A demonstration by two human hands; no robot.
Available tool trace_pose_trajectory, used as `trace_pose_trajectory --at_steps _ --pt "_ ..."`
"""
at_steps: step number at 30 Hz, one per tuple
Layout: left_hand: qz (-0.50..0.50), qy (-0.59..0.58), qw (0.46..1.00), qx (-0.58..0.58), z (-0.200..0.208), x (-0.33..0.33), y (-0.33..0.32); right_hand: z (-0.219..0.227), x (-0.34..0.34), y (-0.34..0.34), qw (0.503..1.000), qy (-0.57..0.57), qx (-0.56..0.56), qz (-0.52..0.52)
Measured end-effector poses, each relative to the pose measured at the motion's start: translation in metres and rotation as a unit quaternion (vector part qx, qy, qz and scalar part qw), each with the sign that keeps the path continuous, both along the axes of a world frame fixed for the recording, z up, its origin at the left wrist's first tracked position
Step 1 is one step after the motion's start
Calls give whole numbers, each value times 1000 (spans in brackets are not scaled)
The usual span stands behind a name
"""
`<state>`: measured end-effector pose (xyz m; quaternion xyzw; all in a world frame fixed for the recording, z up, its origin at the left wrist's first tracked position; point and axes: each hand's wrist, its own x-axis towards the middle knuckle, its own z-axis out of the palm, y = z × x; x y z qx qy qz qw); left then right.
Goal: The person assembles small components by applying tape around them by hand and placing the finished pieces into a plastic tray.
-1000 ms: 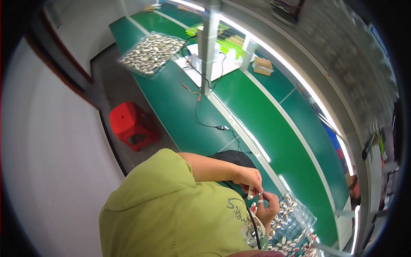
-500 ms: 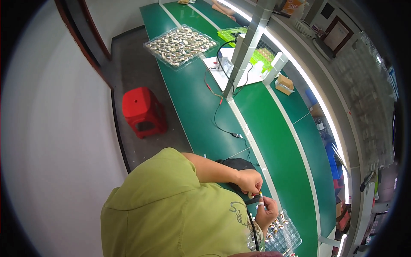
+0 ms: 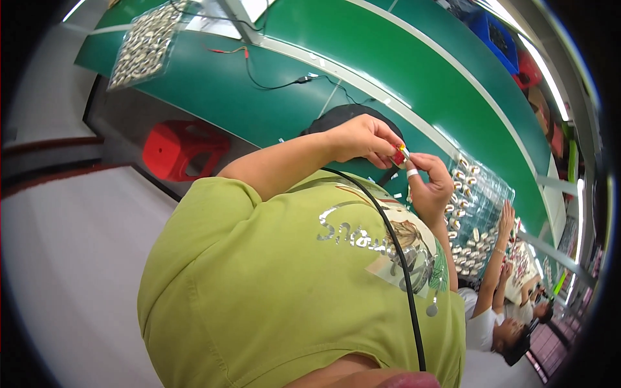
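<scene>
My left hand [image 3: 367,141] is closed, pinching a small part [image 3: 400,155] with red, yellow and white on it; its exact kind is too small to tell. From the other side, the thumb and fingertips of my right hand [image 3: 432,185] close on the end of the same part. A white band circles a digit of that right hand. Both hands are raised in front of my chest, above the near edge of the green table [image 3: 272,116]. Behind my left hand lies a rounded black item [image 3: 352,112]. Some fingertips are hidden behind the part.
Right of my hands is a clear plastic tray [image 3: 495,184] of small whitish pieces, with another person's hand [image 3: 506,216] at it. Another full tray [image 3: 143,48] lies far left. A thin black cable [image 3: 278,86] crosses the table. A red stool [image 3: 169,152] stands left; a blue bin [image 3: 493,40] sits beyond.
My view has swung round, bringing the right-hand tray and co-workers into sight. My two hands stay together, and the red on the small part now shows between them.
</scene>
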<state>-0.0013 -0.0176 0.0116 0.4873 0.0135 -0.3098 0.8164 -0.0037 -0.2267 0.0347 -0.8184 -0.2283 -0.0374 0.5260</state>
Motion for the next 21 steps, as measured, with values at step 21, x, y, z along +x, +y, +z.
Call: trace_pose_trajectory --at_steps 21 --pt "-19 -6 997 73 7 8 -25 3 -9 -21 993 -104 -45 -17"
